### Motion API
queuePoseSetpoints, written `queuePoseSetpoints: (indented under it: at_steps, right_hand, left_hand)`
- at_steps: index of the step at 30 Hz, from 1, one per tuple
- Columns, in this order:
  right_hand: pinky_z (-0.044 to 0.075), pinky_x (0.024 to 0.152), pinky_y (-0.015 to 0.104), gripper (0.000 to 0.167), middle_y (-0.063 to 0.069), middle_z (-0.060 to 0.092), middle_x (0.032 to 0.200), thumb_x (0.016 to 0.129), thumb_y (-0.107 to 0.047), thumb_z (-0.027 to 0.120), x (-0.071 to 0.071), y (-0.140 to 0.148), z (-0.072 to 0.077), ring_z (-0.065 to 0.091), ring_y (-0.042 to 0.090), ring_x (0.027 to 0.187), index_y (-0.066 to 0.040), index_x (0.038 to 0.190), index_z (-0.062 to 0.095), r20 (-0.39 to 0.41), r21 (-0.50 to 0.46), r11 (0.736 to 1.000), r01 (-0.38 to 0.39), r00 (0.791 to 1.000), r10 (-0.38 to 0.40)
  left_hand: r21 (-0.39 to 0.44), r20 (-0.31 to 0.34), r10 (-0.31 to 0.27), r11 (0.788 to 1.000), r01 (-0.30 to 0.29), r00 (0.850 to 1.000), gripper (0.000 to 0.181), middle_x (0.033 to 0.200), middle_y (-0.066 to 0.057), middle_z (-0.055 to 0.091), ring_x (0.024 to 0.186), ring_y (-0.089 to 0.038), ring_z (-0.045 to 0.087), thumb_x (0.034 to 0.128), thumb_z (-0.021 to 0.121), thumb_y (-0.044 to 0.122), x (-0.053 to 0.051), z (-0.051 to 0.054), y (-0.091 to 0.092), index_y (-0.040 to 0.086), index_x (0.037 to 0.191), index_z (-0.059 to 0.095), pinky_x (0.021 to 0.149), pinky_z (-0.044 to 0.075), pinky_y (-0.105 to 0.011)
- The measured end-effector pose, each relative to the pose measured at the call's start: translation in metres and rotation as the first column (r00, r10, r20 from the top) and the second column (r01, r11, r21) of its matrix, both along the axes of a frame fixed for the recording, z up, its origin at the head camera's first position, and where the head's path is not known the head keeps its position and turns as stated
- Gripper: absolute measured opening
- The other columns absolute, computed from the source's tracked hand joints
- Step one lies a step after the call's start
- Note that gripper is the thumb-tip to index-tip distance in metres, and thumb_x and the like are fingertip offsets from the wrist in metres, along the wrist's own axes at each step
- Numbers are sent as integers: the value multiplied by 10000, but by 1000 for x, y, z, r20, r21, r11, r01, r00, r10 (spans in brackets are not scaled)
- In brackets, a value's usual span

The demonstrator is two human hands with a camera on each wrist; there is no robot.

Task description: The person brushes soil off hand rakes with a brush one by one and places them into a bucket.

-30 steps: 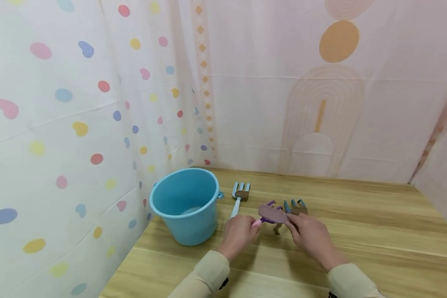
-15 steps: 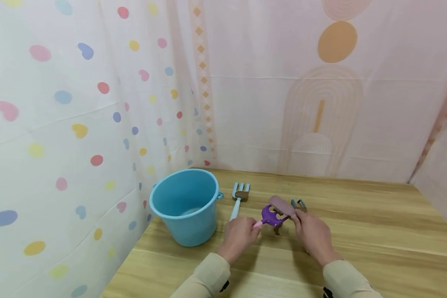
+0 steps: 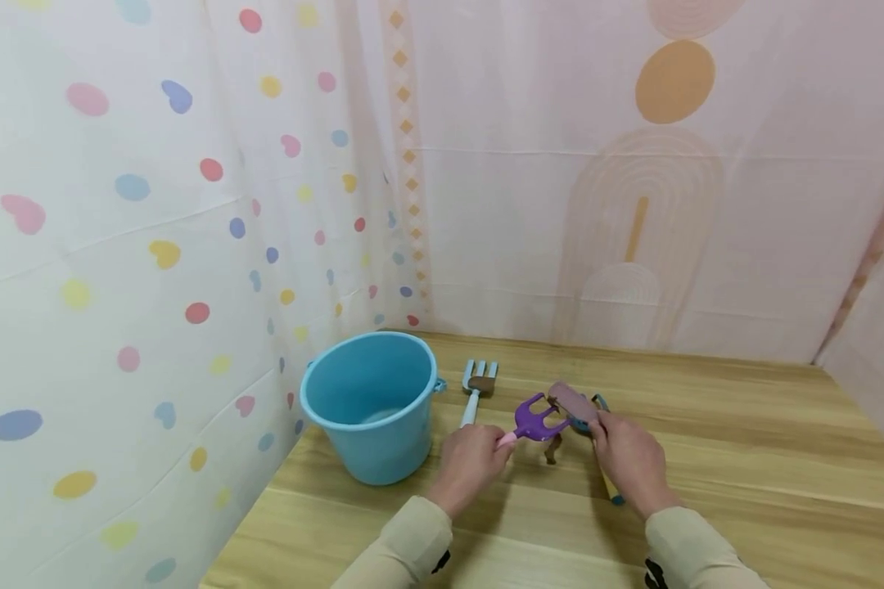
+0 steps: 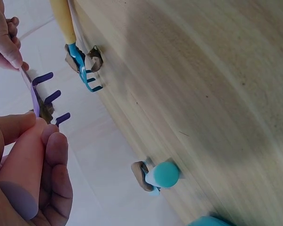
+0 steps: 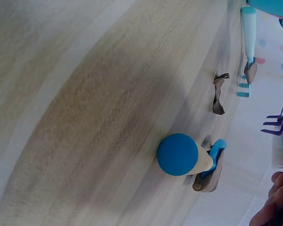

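While the left hand (image 3: 470, 463) curls its fingers round the pink handle of the purple fork (image 3: 534, 422), the right hand (image 3: 631, 458) pinches a flat pinkish piece (image 3: 575, 402) up by the fork's prongs. I cannot tell what that piece is. If it pushes too hard, the fork could twist, since only its handle is held. Dark bits (image 4: 46, 111) sit by the prongs and could drop if rubbed. Between the hands, a brown scrap (image 3: 553, 450) lies on the bench (image 3: 751, 425). Partly behind the right hand lies a yellow-handled fork (image 4: 74, 47); that hand could bump it by dipping. Beyond the left hand is a light blue fork (image 3: 471, 408). Left of that hand stands a blue bucket (image 3: 381, 451), which a wide arm swing could knock over.
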State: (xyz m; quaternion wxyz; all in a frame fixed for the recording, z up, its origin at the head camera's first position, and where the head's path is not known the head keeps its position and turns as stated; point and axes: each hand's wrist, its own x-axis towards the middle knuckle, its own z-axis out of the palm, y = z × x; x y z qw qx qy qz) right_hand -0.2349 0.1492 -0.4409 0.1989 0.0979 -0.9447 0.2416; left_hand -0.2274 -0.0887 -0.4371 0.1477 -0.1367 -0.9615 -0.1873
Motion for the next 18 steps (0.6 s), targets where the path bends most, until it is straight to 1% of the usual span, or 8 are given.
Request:
queuePoseSetpoints:
  at_steps: [4, 9, 12, 15, 18]
  right_hand:
    - [419, 478, 357, 189, 118, 687, 832, 983, -185, 626, -1, 1, -1, 560, 185, 594, -40, 1067, 712, 19, -8, 1000, -2, 1000, 3]
    - [434, 490, 380, 192, 128, 687, 838, 986, -186, 617, -2, 2, -1, 576, 208, 612, -35, 1064, 709, 25, -10, 1000, 7, 1000, -6]
    - [445, 497, 400, 192, 115, 679, 818, 986, -186, 619, -1, 0, 0, 582, 222, 622, -36, 1067, 707, 8, -14, 1000, 4, 1000, -4]
    - [452, 508, 405, 223, 100, 674, 821, 977, -186, 634, 1, -5, 1, 574, 218, 625, -31, 1119, 707, -8, -23, 999, -26, 1000, 26]
    - [472, 538, 408, 265, 95, 678, 843, 974, -195, 637, 5, -14, 3, 581, 213, 645, -32, 1172, 702, 1, -21, 996, -82, 997, 82]
  left_hand:
    - [-13, 1, -2, 1000, 2, 1000, 191, 559, 114, 495, 482, -71, 432, 920, 713, 314, -1, 3, 1, 166, 805, 749, 455, 344, -249]
    - [-28, -2, 7, 1000, -7, 1000, 189, 556, 112, 494, 484, -77, 432, 918, 715, 316, -3, 3, 2, 171, 802, 750, 463, 346, -254]
    - [-36, -2, 11, 999, -11, 1000, 192, 563, 108, 502, 494, -80, 438, 920, 710, 320, -3, 3, 3, 173, 804, 752, 470, 352, -260]
    - [-41, -2, 10, 999, -10, 1000, 207, 568, 109, 506, 501, -79, 443, 927, 700, 330, -4, 3, 3, 181, 792, 747, 469, 354, -262]
    - [-54, -8, 8, 999, -9, 1000, 231, 566, 116, 498, 507, -76, 447, 934, 686, 338, -4, 3, 4, 195, 757, 728, 463, 352, -265]
